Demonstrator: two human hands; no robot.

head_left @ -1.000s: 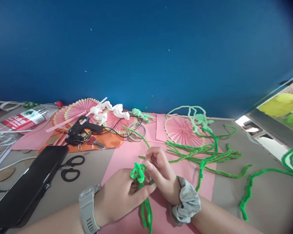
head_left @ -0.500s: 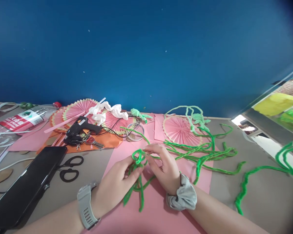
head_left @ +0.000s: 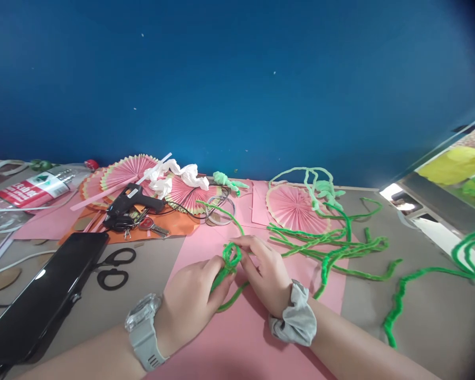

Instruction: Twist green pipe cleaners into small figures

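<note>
My left hand [head_left: 193, 298], with a grey watch on the wrist, is closed around a bundle of bright green pipe cleaners [head_left: 228, 261] over a pink paper sheet [head_left: 237, 338]. My right hand [head_left: 263, 272], a grey scrunchie on its wrist, pinches the looped top of the same bundle with its fingertips. Both hands meet at the loop, low in the middle of the view. One green strand runs from the loop up and back towards a clear ring [head_left: 220, 209].
Loose green pipe cleaners [head_left: 332, 248] sprawl to the right. Pink paper fans [head_left: 295, 207], a black glue gun [head_left: 132, 198], keys, scissors [head_left: 113, 266], a black flat case [head_left: 43, 298] and a plastic bottle [head_left: 35, 187] lie on the table against a blue wall.
The green bundle went from hanging loosely between my hands to being drawn together; both hands moved slightly away from me and now grip its loop closer to the paper.
</note>
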